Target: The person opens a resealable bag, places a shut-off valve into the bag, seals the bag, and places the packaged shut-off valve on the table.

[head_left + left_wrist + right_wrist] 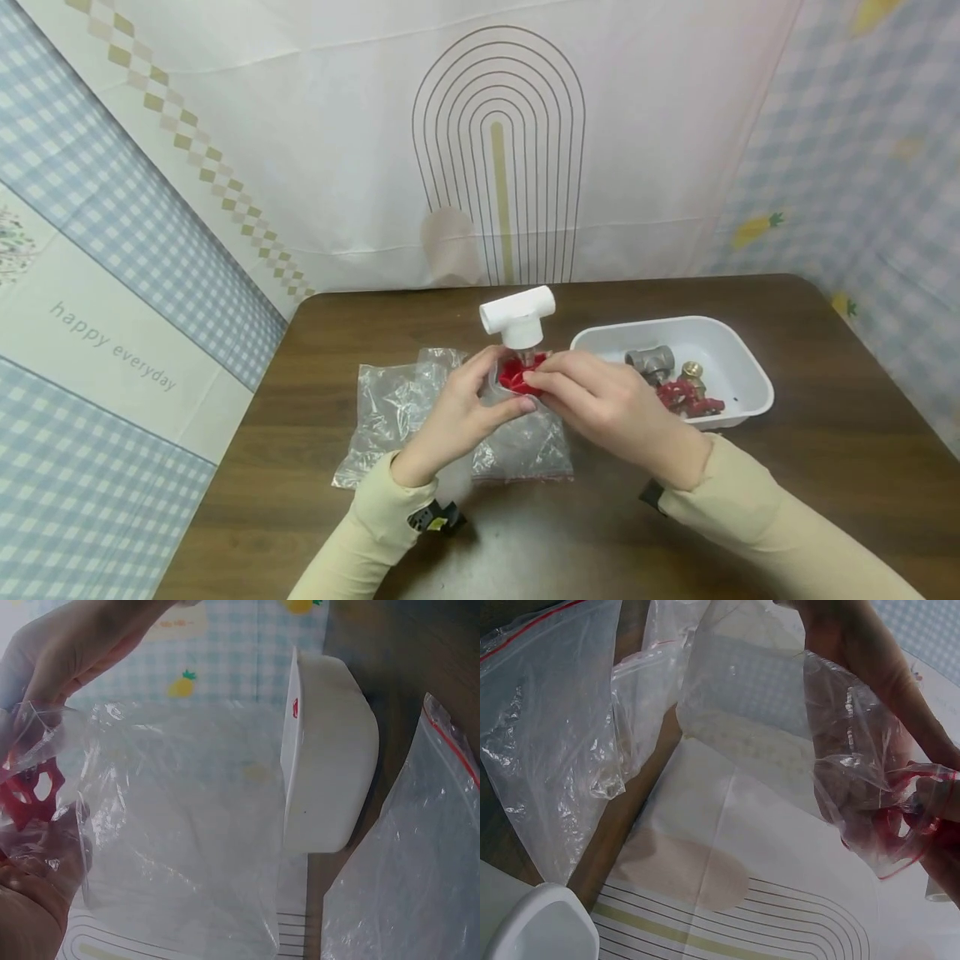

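Both hands meet over the table around a red handwheel. From it a white pipe tee sticks up, with a bit of metal stem between them. My right hand pinches the handwheel from the right. My left hand holds a clear zip bag at its mouth, thumb and fingers spread around the handwheel. In the right wrist view the bag's red-edged opening surrounds the red handwheel. Below the hands the bag hangs down, see-through, with nothing visible in its lower part.
Right of the hands stands a white tray with a grey metal pipe fitting, a brass fitting and red-handled valve parts. Clear zip bags lie flat on the brown table, left of and beneath the hands.
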The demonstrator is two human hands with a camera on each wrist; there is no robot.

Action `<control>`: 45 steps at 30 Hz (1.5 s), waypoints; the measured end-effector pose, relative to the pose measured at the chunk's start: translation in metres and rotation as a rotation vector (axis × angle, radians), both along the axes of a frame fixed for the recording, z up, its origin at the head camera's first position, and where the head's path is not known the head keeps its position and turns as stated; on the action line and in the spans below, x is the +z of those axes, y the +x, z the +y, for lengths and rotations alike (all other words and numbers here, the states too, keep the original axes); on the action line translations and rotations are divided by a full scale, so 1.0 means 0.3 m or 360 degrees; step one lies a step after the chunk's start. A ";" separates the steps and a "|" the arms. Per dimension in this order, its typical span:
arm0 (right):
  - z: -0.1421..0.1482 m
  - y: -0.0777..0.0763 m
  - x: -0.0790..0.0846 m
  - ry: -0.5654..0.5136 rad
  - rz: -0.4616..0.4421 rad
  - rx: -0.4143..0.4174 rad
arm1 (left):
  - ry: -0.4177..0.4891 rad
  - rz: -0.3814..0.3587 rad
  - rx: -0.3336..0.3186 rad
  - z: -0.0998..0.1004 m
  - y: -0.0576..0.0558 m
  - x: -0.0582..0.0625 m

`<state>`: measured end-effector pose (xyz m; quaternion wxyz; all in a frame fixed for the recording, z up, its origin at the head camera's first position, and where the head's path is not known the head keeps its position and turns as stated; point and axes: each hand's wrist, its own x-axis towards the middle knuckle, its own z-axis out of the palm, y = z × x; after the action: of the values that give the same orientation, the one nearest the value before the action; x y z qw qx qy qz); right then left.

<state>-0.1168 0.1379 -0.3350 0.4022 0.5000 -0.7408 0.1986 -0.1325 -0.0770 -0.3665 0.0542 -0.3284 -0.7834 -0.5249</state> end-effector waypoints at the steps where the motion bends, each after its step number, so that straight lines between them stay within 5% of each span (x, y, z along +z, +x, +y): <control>1: -0.002 -0.001 -0.001 0.0011 -0.0008 -0.0001 | 0.0007 -0.0015 -0.0003 0.001 0.001 0.000; 18: 0.018 0.021 0.008 0.0030 -0.0317 -0.0014 | 0.0156 -0.0138 -0.0069 0.004 0.005 -0.014; 29: 0.002 0.037 -0.007 -0.0210 -0.0120 0.0067 | 0.0194 -0.0104 -0.0054 0.008 0.021 -0.001; 34: 0.012 0.046 -0.001 -0.0208 -0.0166 0.0126 | 0.0229 -0.0073 -0.0076 0.007 0.029 0.016; 39: 0.034 0.061 0.040 -0.0345 -0.0187 0.0146 | 0.0220 -0.0069 -0.0088 0.010 0.034 0.020; 42: 0.056 0.063 0.096 -0.0502 -0.0200 0.0053 | 0.0193 -0.0071 -0.0092 0.015 0.037 0.020; 45: 0.086 0.054 0.156 -0.0474 -0.0316 -0.0019 | 0.0146 -0.0037 -0.0115 0.020 0.039 0.020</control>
<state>-0.1005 0.1637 -0.2883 0.3977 0.4085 -0.7423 0.3522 -0.1209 -0.0711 -0.3606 0.0411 -0.3474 -0.7467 -0.5658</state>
